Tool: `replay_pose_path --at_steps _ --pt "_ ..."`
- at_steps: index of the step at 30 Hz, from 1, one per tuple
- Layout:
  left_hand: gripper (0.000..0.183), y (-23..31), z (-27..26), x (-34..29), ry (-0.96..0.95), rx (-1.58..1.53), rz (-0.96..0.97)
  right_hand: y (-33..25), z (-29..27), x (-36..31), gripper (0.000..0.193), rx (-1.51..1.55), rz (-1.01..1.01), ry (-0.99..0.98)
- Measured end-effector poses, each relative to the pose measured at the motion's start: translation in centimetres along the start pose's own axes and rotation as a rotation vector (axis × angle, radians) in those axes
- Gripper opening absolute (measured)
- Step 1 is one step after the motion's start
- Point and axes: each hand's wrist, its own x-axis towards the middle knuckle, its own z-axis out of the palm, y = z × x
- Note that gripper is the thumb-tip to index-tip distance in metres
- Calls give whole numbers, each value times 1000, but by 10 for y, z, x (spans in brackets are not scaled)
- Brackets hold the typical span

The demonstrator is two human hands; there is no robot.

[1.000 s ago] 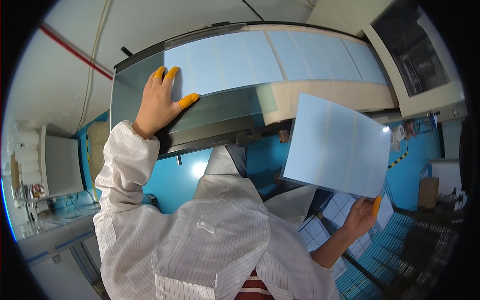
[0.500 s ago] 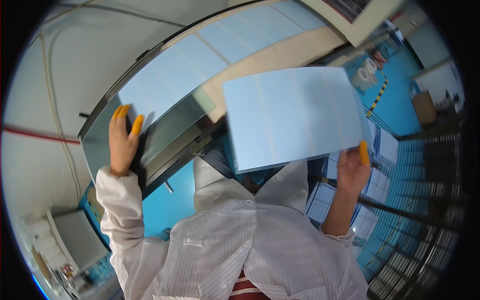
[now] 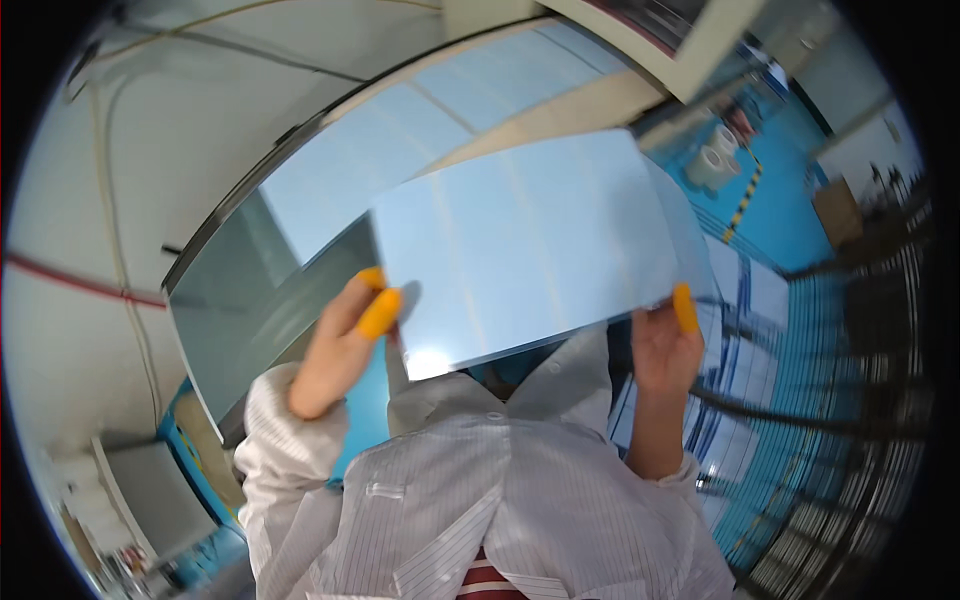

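A light-blue rectangular sheet (image 3: 520,250) with a glossy face is held tilted in front of my body. My right hand (image 3: 668,345) grips its lower right corner, the thumb on the face and the other fingers partly hidden behind. At the lower left edge, my left hand (image 3: 340,345) pinches the sheet between thumb and finger. Yellow finger cots cover the fingertips that show. Behind the sheet's right side a further bluish layer (image 3: 685,235) shows; I cannot tell whether it is separate. More light-blue sheets (image 3: 370,155) lie in a row on the beige bench surface (image 3: 560,118) beyond.
A grey-green glassy plate (image 3: 225,285) forms the bench's left end. A wire rack (image 3: 780,400) with pale sheets stands at my right. White rolls (image 3: 712,165) and a cardboard box (image 3: 838,212) are farther right. A pale machine housing (image 3: 690,60) rises at the back.
My left hand has left the sheets on the bench and moved right to the held sheet's left edge. The held sheet and my right hand have shifted left.
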Motion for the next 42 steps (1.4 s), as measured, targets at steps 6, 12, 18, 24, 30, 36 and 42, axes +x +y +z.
replay_pose_path --at_steps 6,12,18,24,30,36,42 --pt "18 -15 -9 -5 180 -545 7 0 -2 -13 29 -334 -17 -35" --pt "26 -22 -102 -40 738 -514 140 -10 -21 -6 30 -335 12 -88" --pt "33 -54 -192 -100 1046 -325 -7 4 -23 6 30 -353 12 -15" --pt "36 -86 -215 -72 1125 231 -28 15 -18 15 28 -334 60 4" --pt "38 -90 -208 -52 1067 646 -67 9 -17 12 28 -389 47 24" --pt "76 -73 -172 -53 779 1245 57 6 -24 10 28 -433 2 95" --pt "75 -64 -157 -37 681 1315 24 17 -16 17 30 -420 49 62"
